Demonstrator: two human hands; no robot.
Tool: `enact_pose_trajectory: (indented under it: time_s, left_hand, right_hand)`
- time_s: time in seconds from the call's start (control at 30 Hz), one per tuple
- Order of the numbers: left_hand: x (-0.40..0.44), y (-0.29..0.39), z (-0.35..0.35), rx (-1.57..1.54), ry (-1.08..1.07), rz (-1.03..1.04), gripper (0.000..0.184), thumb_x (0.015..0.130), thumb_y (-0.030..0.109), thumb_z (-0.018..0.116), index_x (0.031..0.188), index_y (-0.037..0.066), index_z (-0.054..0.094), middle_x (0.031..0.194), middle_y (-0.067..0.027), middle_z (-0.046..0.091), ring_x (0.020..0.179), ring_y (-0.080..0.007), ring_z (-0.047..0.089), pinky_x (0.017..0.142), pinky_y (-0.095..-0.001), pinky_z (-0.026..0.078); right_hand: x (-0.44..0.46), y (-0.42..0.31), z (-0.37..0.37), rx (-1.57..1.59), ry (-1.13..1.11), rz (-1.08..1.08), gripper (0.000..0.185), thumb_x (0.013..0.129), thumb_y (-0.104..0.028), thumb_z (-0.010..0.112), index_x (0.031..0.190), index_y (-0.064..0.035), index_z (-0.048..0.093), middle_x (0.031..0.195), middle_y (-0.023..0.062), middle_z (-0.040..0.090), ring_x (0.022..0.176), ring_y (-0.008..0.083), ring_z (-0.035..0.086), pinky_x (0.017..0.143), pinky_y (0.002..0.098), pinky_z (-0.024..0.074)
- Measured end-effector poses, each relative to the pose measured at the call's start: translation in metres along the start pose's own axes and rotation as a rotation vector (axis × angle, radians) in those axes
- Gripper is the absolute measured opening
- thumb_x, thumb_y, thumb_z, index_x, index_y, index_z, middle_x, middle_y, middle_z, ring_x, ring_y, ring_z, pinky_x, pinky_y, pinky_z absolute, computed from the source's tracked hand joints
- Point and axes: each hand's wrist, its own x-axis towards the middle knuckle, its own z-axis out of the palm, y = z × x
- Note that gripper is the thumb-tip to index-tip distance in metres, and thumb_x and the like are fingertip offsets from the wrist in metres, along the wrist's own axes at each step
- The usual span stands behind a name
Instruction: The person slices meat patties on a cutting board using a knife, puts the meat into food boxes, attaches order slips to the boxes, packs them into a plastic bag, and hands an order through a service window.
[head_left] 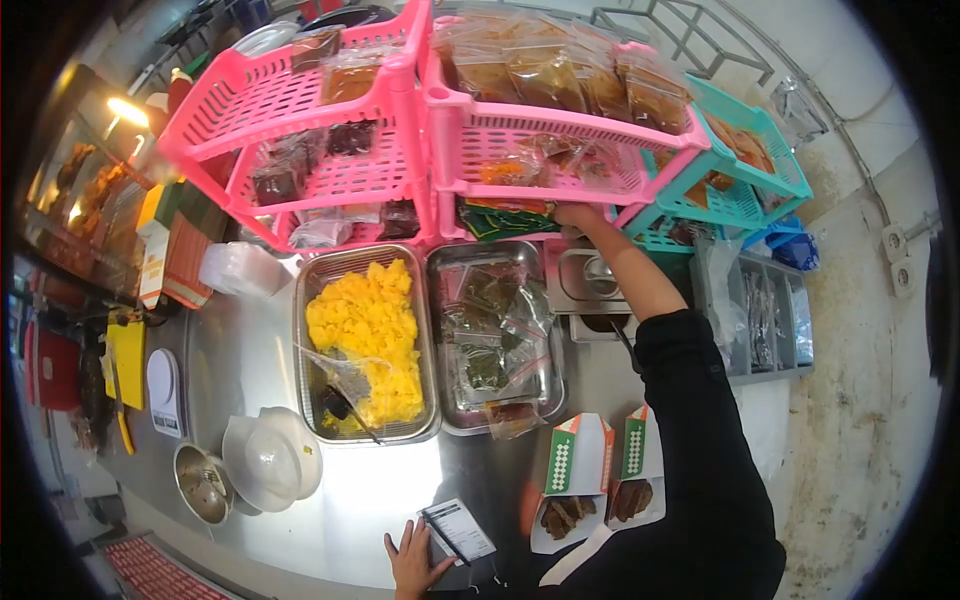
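My right hand (578, 218) reaches up to the lowest level of the pink rack (570, 118), at the end of some green packets (505, 218). Its fingers are mostly hidden there. My left hand (412, 562) lies with fingers spread at the left edge of a white paper slip (460, 530), which has a dark pen across it. Under my right arm stand two open cartons (580, 455) with pieces of brown food inside. A tray of yellow food (365, 335) and a tray of bagged dark green items (490, 345) sit side by side in the middle.
A metal bowl (203, 484), clear bowls (268, 458) and a white scale (164, 390) are at the left. Small lidded metal containers (590, 280) stand below my right forearm. A grey divided bin (765, 310) and a teal rack (755, 180) are at the right.
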Motion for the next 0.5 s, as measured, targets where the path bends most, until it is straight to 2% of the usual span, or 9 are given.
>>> enact_pose_trajectory:
  time_s: [0.03,0.1,0.13,0.2,0.27,0.33,0.47,0.5]
  left_hand:
    - [0.000,-0.001,-0.002,0.004,0.008,-0.016,0.083,0.061,0.055,0.069,0.121,0.006,0.038,0.133,-0.0140,0.040,0.124,-0.0348,0.035,0.097,-0.0643,0.011]
    - [0.001,0.003,-0.002,-0.096,0.048,-0.053,0.077,0.065,0.061,0.061,0.118,0.007,0.047,0.133,-0.0074,0.042,0.125,-0.0253,0.035,0.098,-0.0630,0.011]
    - [0.002,0.003,-0.003,-0.101,0.098,-0.128,0.077,0.065,0.061,0.061,0.118,0.007,0.047,0.133,-0.0074,0.042,0.125,-0.0253,0.035,0.098,-0.0630,0.011]
    - [0.001,-0.002,-0.006,0.034,-0.040,0.050,0.074,0.071,0.057,0.059,0.126,0.011,0.041,0.139,-0.0060,0.033,0.130,-0.0230,0.028,0.099,-0.0617,0.012]
    - [0.003,-0.004,-0.005,-0.045,-0.074,0.098,0.073,0.077,0.054,0.055,0.134,0.016,0.032,0.144,-0.0050,0.022,0.134,-0.0210,0.019,0.101,-0.0605,0.010]
    - [0.005,-0.010,0.013,-0.182,0.110,0.184,0.073,0.077,0.056,0.053,0.135,0.016,0.030,0.146,-0.0029,0.018,0.134,-0.0238,0.018,0.100,-0.0616,0.011]
    - [0.003,-0.010,0.020,-0.168,0.262,0.261,0.074,0.078,0.058,0.051,0.136,0.017,0.029,0.145,-0.0039,0.021,0.134,-0.0237,0.019,0.101,-0.0610,0.008]
    - [-0.001,-0.008,0.023,-0.167,0.301,0.202,0.074,0.078,0.058,0.051,0.136,0.017,0.029,0.145,-0.0039,0.021,0.134,-0.0237,0.019,0.101,-0.0610,0.008]
  right_hand:
    - [0.000,0.000,0.003,-0.020,0.028,-0.008,0.037,0.082,-0.022,0.052,0.117,-0.0097,0.051,0.119,0.0135,0.052,0.110,0.0285,0.048,0.093,0.0360,0.0365]
    - [-0.004,0.005,0.011,-0.070,0.126,-0.098,0.037,0.082,-0.023,0.052,0.117,-0.0095,0.051,0.118,0.0136,0.052,0.109,0.0286,0.048,0.093,0.0363,0.0368]
    - [-0.014,0.005,0.012,-0.098,0.198,-0.179,0.037,0.082,-0.023,0.052,0.117,-0.0094,0.051,0.117,0.0137,0.052,0.109,0.0286,0.048,0.093,0.0364,0.0369]
    - [-0.043,-0.001,0.013,-0.076,0.344,-0.395,0.037,0.083,-0.023,0.051,0.117,-0.0091,0.052,0.117,0.0137,0.052,0.108,0.0287,0.049,0.092,0.0367,0.0372]
    - [-0.073,-0.027,0.015,0.033,0.397,-0.624,0.037,0.083,-0.024,0.051,0.117,-0.0089,0.052,0.116,0.0138,0.053,0.107,0.0288,0.049,0.091,0.0369,0.0375]
    - [-0.097,-0.050,0.022,0.096,0.355,-0.800,0.037,0.083,-0.024,0.051,0.117,-0.0087,0.052,0.115,0.0139,0.053,0.107,0.0289,0.050,0.091,0.0372,0.0377]
    - [-0.142,-0.122,0.048,0.062,0.188,-1.039,0.036,0.084,-0.025,0.050,0.116,-0.0083,0.052,0.114,0.0141,0.053,0.105,0.0291,0.050,0.089,0.0378,0.0383]
    - [-0.150,-0.134,0.052,0.038,0.160,-1.074,0.036,0.084,-0.025,0.050,0.116,-0.0082,0.052,0.113,0.0141,0.054,0.105,0.0291,0.050,0.089,0.0379,0.0384]
